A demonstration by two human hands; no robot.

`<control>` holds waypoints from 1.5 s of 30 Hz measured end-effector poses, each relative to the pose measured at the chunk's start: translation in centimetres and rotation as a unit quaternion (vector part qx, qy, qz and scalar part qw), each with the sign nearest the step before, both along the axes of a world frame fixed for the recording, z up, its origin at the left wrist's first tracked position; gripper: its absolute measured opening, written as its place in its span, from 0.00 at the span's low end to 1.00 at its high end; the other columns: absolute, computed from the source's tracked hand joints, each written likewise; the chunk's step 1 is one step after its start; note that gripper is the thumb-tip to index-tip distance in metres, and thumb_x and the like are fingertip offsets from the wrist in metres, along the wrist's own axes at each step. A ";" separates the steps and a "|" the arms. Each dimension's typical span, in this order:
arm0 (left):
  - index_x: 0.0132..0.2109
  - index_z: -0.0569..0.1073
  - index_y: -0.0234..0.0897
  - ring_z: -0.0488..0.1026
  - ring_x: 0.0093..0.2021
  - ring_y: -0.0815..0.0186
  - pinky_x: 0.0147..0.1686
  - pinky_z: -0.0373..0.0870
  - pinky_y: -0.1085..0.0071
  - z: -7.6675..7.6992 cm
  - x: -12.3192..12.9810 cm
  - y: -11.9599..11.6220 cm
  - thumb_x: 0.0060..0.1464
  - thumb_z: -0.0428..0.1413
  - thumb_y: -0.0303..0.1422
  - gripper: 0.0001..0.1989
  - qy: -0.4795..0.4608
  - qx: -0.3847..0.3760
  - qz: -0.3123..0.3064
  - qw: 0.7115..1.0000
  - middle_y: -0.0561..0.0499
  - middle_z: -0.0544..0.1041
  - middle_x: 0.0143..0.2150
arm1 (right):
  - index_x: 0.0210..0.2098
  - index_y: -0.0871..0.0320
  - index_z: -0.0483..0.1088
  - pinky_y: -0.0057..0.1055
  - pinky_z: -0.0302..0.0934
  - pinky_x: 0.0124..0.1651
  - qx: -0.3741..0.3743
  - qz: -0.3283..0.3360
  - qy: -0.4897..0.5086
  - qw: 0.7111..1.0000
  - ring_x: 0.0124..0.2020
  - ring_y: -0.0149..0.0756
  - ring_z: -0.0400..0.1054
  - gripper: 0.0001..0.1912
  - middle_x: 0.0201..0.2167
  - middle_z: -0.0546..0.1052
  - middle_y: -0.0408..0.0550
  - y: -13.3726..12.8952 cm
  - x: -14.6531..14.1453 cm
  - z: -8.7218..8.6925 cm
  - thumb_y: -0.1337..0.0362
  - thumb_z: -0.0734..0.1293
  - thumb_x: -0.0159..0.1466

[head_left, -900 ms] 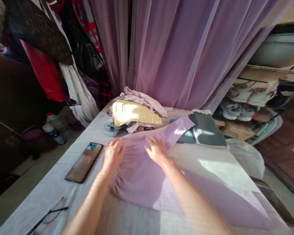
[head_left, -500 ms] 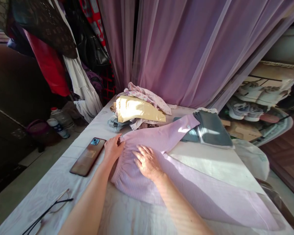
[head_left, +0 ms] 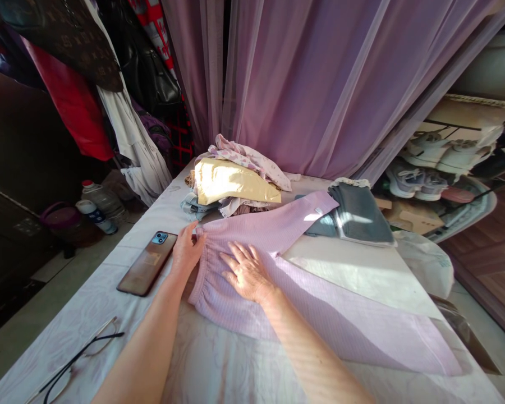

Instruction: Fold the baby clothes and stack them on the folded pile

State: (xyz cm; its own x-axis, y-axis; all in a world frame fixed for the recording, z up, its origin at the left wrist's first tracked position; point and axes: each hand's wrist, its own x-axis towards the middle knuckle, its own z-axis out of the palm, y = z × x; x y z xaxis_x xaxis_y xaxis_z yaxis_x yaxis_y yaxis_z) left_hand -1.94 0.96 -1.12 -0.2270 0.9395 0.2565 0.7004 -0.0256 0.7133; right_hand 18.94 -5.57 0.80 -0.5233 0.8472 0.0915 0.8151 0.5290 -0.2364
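Lilac ribbed pants (head_left: pixel 235 306) with a gathered elastic waistband lie spread on the table, their legs pointing right and apart. At the far corner of the waistband, my left hand (head_left: pixel 187 251) has its bent fingers and thumb closed on the edge. My right hand (head_left: pixel 247 272) rests flat on the upper part of the pants, fingers spread. The farther leg's end overlaps folded dark grey-green clothing (head_left: pixel 359 213).
Behind the pants sits a clothes pile topped by a yellow garment (head_left: pixel 235 182). A phone (head_left: pixel 148 264) and eyeglasses (head_left: pixel 78 359) lie on the left of the cloth-covered table (head_left: pixel 151 342). A purple curtain (head_left: pixel 303 84) hangs behind; shoes (head_left: pixel 418 179) stand on a rack at right.
The view has shifted slightly, so the table's things sit a little higher and further left. Both hands keep nearly the same places on the pants.
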 end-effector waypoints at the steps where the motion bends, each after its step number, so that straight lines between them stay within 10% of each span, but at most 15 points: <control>1: 0.57 0.70 0.38 0.75 0.45 0.61 0.51 0.70 0.64 -0.1 -0.1 -0.1 0.55 0.55 0.36 0.23 0.002 0.006 -0.012 1.000 0.43 0.74 0.56 | 0.66 0.51 0.61 0.53 0.42 0.69 0.007 -0.005 0.005 1.000 0.70 0.45 0.47 0.26 0.70 0.55 0.51 -0.4 0.3 0.0 0.52 0.55 0.71; 15: 0.63 0.65 0.32 0.76 0.38 0.62 0.50 0.70 0.62 1.8 0.6 -2.6 0.52 0.56 0.38 0.31 0.012 -0.071 0.002 0.997 0.38 0.72 0.59 | 0.63 0.56 0.65 0.50 0.45 0.69 0.024 -0.138 0.007 0.990 0.68 0.44 0.52 0.24 0.68 0.61 0.52 -6.5 3.9 -1.0 0.57 0.57 0.70; 22: 0.68 0.56 0.35 0.78 0.42 0.59 0.40 0.70 0.67 3.0 -1.0 -7.3 0.50 0.54 0.49 0.42 -0.003 -0.218 -0.062 0.974 0.44 0.81 0.46 | 0.56 0.51 0.71 0.49 0.50 0.66 0.065 -0.196 0.024 0.978 0.63 0.46 0.61 0.20 0.61 0.71 0.50 -10.9 12.1 -1.2 0.59 0.57 0.69; 24: 0.68 0.56 0.33 0.78 0.41 0.56 0.39 0.70 0.66 3.3 -1.0 -8.3 0.50 0.53 0.52 0.44 0.028 -0.233 -0.074 0.969 0.46 0.82 0.40 | 0.54 0.53 0.73 0.50 0.51 0.65 0.104 -0.295 0.021 0.950 0.62 0.48 0.62 0.20 0.59 0.72 0.53 -11.8 16.1 -1.3 0.60 0.57 0.68; 30: 0.66 0.59 0.28 0.79 0.40 0.54 0.36 0.71 0.64 2.6 -0.1 -9.3 0.52 0.51 0.50 0.41 0.096 -0.191 -0.049 0.976 0.42 0.81 0.38 | 0.61 0.65 0.65 0.53 0.60 0.53 0.062 -0.661 -0.005 0.748 0.56 0.57 0.66 0.29 0.54 0.72 0.69 -15.3 27.0 -0.7 0.55 0.56 0.66; 37: 0.65 0.62 0.30 0.76 0.52 0.52 0.46 0.71 0.64 3.3 0.3 -9.5 0.56 0.51 0.47 0.35 0.193 -0.207 -0.034 0.959 0.35 0.78 0.53 | 0.49 0.59 0.75 0.43 0.65 0.43 -0.087 -0.661 -0.013 0.745 0.46 0.54 0.73 0.27 0.45 0.78 0.64 -16.0 30.7 1.6 0.47 0.57 0.65; 45: 0.67 0.60 0.29 0.72 0.58 0.52 0.54 0.67 0.62 4.3 0.7 -10.4 0.61 0.46 0.41 0.31 0.265 -0.220 -0.042 0.938 0.34 0.71 0.61 | 0.50 0.58 0.73 0.40 0.64 0.41 -0.045 -0.658 -0.002 0.751 0.43 0.52 0.74 0.23 0.42 0.79 0.61 -17.2 31.1 1.3 0.50 0.58 0.66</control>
State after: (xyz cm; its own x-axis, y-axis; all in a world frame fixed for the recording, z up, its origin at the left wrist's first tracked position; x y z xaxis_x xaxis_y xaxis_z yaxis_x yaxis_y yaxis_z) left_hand -1.29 -9.49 3.16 -0.0973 0.9897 -0.1048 0.9684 0.1184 0.2196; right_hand 50.06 -22.72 2.14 0.7737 0.6335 0.0042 0.6189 -0.7544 -0.2187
